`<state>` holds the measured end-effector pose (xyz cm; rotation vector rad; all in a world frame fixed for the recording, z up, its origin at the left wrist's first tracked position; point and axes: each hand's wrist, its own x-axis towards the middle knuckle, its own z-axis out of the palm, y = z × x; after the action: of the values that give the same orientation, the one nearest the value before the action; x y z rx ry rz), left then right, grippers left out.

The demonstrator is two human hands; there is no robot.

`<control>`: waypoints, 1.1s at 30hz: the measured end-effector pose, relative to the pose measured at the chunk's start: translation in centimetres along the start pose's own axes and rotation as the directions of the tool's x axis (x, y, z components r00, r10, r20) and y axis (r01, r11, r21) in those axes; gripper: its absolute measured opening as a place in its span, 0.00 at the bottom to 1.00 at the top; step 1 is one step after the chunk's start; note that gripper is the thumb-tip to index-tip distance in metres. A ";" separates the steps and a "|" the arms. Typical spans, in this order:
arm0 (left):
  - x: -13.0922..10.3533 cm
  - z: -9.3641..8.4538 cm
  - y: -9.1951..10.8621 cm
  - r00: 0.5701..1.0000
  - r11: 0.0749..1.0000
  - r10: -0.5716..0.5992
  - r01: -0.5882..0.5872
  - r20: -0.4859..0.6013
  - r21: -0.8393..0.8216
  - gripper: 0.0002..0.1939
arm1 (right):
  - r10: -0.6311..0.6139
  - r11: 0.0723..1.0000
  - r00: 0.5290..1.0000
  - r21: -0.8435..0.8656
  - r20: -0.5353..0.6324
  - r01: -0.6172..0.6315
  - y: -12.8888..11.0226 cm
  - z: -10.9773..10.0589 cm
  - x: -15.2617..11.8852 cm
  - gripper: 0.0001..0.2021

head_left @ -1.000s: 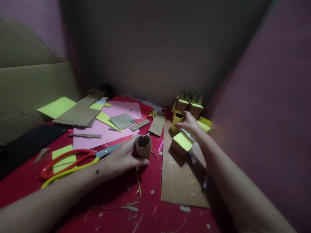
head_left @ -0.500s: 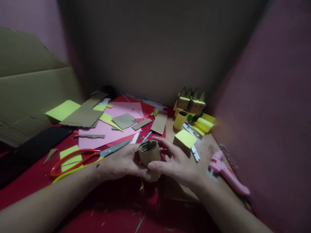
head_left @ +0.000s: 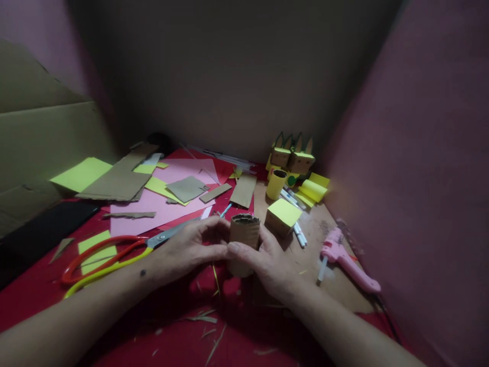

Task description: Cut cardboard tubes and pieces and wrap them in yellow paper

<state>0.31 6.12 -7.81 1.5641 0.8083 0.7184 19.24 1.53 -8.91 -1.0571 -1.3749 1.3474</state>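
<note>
Both hands (head_left: 191, 250) (head_left: 267, 262) shifted, gripping one cardboard tube (head_left: 243, 235).

Between both hands sits a plain brown cardboard tube (head_left: 243, 235). Beneath them the counter (head_left: 46, 285) is deep red. Left of the left hand (head_left: 191, 250) lie scissors (head_left: 110, 255) with red and yellow handles, on pale pink paper (head_left: 168, 204) beside lime-yellow sheets (head_left: 81, 174). Right of the right hand (head_left: 267, 260) lies a pink glue gun (head_left: 346, 257). Beyond it stand a yellow-topped brown box (head_left: 281, 215) and a yellow tube (head_left: 275, 184).
</note>
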 end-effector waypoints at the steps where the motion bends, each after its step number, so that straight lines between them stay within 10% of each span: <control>1: 0.1 -0.1 -0.2 0.998 0.999 0.012 -0.014 -0.066 -0.033 0.18 | -0.007 1.000 1.000 -0.010 -0.014 0.007 -0.1 0.0 0.0 0.21; 6: -0.3 -0.3 0.4 0.932 0.977 0.213 -0.212 -0.294 0.037 0.17 | -0.056 0.985 0.998 -0.165 -0.040 0.048 -0.7 0.2 -0.2 0.15; 11: -1.2 -0.1 1.3 0.891 0.903 0.389 -0.320 -0.234 0.286 0.08 | -0.104 0.914 0.994 -0.397 -0.040 0.080 -1.1 0.3 -0.5 0.11; 18: -1.3 0.0 1.1 0.935 0.919 0.316 -0.260 -0.161 0.296 0.04 | -0.139 0.857 0.990 -0.499 0.011 0.126 -1.5 0.4 -0.6 0.11; 28: -1.5 -0.3 1.1 0.952 0.926 0.294 -0.259 -0.091 0.275 0.09 | 0.178 0.981 0.977 -0.096 0.120 -0.167 -1.4 -0.1 0.2 0.23; 33: -1.7 0.0 1.3 0.949 0.918 0.303 -0.266 -0.089 0.293 0.06 | 0.145 0.987 0.985 -0.086 0.090 -0.137 -1.3 0.3 0.1 0.24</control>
<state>-0.49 4.61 -6.55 1.9311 0.8132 0.9607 18.96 1.55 -7.59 -1.1745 -1.4569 1.4732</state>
